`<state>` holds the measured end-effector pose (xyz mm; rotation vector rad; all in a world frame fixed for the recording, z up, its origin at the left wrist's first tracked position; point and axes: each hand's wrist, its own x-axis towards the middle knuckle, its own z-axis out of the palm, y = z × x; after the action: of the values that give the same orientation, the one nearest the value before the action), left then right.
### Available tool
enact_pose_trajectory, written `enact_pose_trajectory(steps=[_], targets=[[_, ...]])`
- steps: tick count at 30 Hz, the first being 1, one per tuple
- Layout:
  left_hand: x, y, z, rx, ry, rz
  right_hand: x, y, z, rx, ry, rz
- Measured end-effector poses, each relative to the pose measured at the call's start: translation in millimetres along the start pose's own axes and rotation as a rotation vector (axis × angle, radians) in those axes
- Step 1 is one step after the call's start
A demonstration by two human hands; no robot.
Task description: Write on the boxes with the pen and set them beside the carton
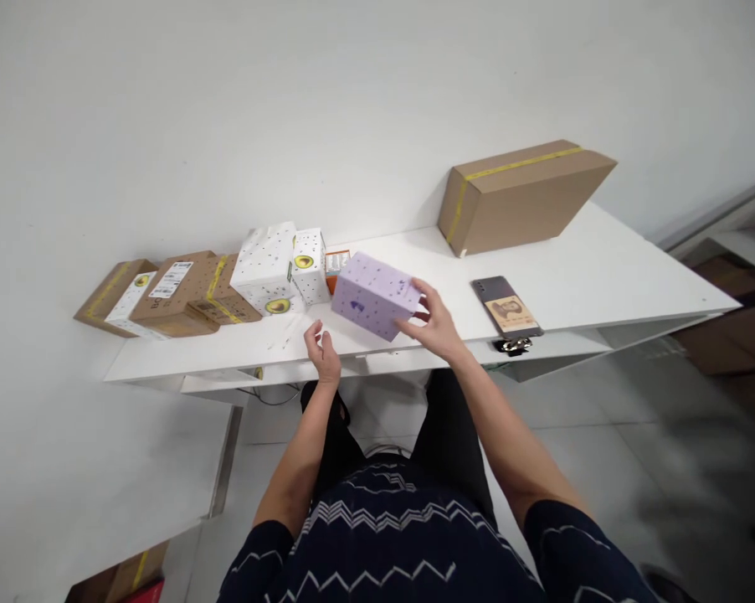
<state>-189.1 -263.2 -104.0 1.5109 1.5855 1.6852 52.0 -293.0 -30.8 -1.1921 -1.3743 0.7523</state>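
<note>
My right hand [435, 322] grips the right end of a lilac box [374, 295] with small dark prints, thumb on the near side and fingers at the far side. The box is turned at an angle over the white desk [377, 347]. My left hand [323, 352] is at the desk's front edge, left of the box and apart from it, fingers loosely curled and apart, with nothing in it. Behind the lilac box, a small orange and white box [336, 264] is partly hidden. White boxes with avocado prints, one larger [264, 264] and one smaller [310, 266], stand to its left.
Brown cartons with yellow tape [180, 293] line the desk's left end by the wall. A large brown carton [528, 201] stands at the back right. In front of it lies a phone [508, 308], near a metal clip [513, 345] at the front edge.
</note>
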Motion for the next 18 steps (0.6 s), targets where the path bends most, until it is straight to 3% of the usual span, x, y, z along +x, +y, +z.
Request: enact_pose_trajectory(steps=[4,8,12,14,16,18], targets=[[-5,14,-12.4,0.002,-0.065,-0.079,-18,16,33,-0.131,-0.125,-0.041],[-6,25,-13.1,0.021,-0.15,-0.256,-28,25,55,-0.192,-0.134,-0.037],[4,30,-9.4,0.012,-0.215,-0.332,-32,23,45,-0.079,-0.138,0.001],[10,32,-7.4,-0.005,-0.247,-0.338,-28,25,33,-0.05,-0.016,0.089],[15,33,-5.6,-0.031,-0.275,-0.314,-19,31,24,-0.167,0.122,0.219],[19,33,-4.3,-0.06,-0.285,-0.283,-8,39,22,-0.402,0.142,0.334]])
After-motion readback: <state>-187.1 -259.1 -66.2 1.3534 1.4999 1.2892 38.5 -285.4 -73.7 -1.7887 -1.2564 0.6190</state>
